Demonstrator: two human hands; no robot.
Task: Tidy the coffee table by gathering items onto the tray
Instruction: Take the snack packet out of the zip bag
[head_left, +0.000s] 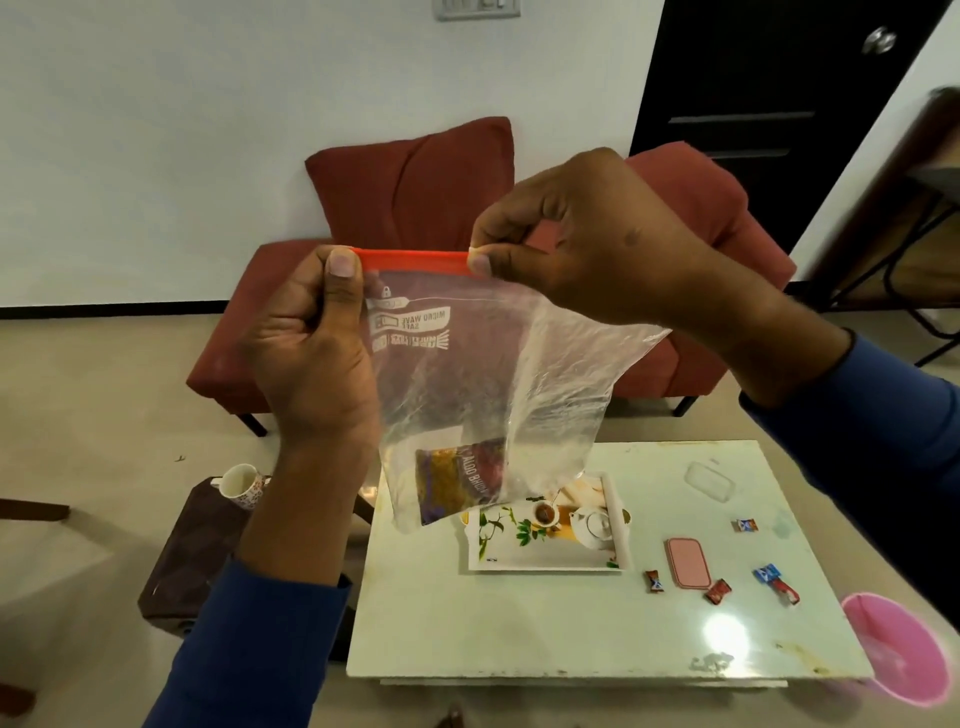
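I hold a clear zip bag (467, 395) with an orange seal strip up in front of me. My left hand (317, 338) pinches the strip's left end and my right hand (587, 239) pinches its right end. A snack packet (460, 480) lies at the bottom of the bag. Below, on the white coffee table (545, 623), stands a printed tray (545, 540) showing a teapot and leaves. To its right lie a pink lid (688, 563), a clear container (709, 480) and several wrapped candies (718, 591).
A pink bowl (906, 649) sits at the table's right front corner. A patterned cup (241, 486) stands on a dark stool (192, 551) left of the table. A red sofa (415, 208) with cushions is behind, a dark door at the back right.
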